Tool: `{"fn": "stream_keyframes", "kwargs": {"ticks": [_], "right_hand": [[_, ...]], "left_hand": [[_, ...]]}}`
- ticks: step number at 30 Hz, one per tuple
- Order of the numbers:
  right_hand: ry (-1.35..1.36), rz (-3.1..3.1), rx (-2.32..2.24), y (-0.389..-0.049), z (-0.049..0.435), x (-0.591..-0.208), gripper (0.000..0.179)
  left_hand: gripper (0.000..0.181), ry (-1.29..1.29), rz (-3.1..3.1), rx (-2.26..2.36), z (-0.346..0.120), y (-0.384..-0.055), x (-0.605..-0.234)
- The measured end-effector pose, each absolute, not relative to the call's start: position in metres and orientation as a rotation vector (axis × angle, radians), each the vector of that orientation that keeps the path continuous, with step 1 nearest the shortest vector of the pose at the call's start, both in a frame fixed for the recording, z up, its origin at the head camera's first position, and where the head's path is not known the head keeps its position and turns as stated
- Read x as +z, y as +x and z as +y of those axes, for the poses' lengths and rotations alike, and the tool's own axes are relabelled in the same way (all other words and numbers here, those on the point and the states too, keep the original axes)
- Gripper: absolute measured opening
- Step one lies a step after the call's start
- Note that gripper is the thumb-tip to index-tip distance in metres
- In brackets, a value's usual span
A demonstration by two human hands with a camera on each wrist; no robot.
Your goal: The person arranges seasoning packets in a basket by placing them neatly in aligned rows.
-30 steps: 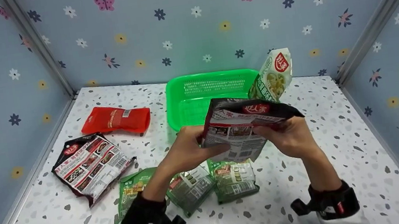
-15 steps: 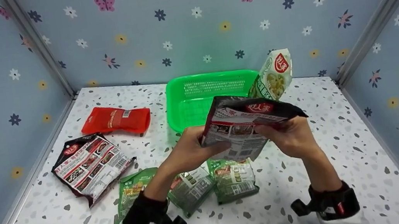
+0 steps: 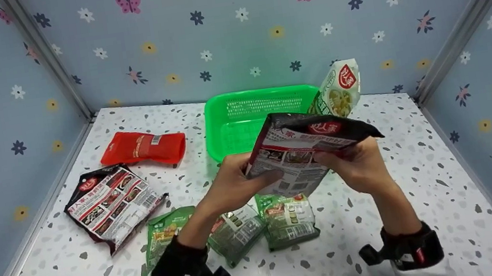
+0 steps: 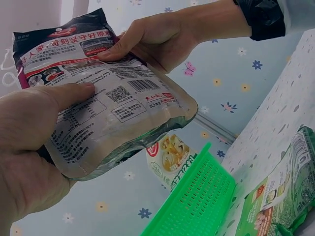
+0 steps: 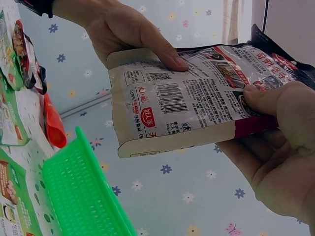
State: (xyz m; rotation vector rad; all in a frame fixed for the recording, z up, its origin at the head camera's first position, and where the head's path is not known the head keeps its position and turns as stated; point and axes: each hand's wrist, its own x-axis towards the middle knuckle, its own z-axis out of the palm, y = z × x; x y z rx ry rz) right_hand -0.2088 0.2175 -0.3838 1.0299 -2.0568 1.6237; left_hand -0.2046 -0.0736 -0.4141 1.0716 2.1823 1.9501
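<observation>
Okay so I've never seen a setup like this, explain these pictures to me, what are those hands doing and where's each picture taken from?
There is no machine here, just a person's bare left hand and right hand. The wide picture comes from a camera worn on the head, looking forward and down. The two close-ups come from cameras on each wrist, so they show the same moment at odd angles.

Both hands grip one dark-topped pouch, thumbs on its printed side, above the speckled table. Behind it sits a green basket, with a white-and-green pouch sticking up at its right end. On the left lie a red packet and a similar dark-edged pouch. Nearest the person are three green packets, one partly hidden by the left forearm.
</observation>
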Motion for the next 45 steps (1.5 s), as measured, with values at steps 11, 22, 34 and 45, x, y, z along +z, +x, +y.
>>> {"fn": "stream_keyframes", "kwargs": {"ticks": [11,22,34,45], "right_hand": [[0.811,-2.127,1.753,-0.211,0.213,-0.387,0.032],[0.653,-2.137,1.759,-0.212,0.203,-0.384,0.048],[0.728,-2.152,1.706,-0.194,0.181,-0.384,0.054],[0.795,-2.123,1.920,-0.180,0.147,-0.375,0.081]], "left_hand": [[0.032,1.031,2.286,2.022,-0.070,-0.204,-0.415],[0.031,1.152,2.499,2.204,-0.068,-0.205,-0.419],[0.033,1.161,2.852,2.388,-0.062,-0.209,-0.420],[0.041,1.274,3.346,2.066,-0.059,-0.211,-0.424]]}}
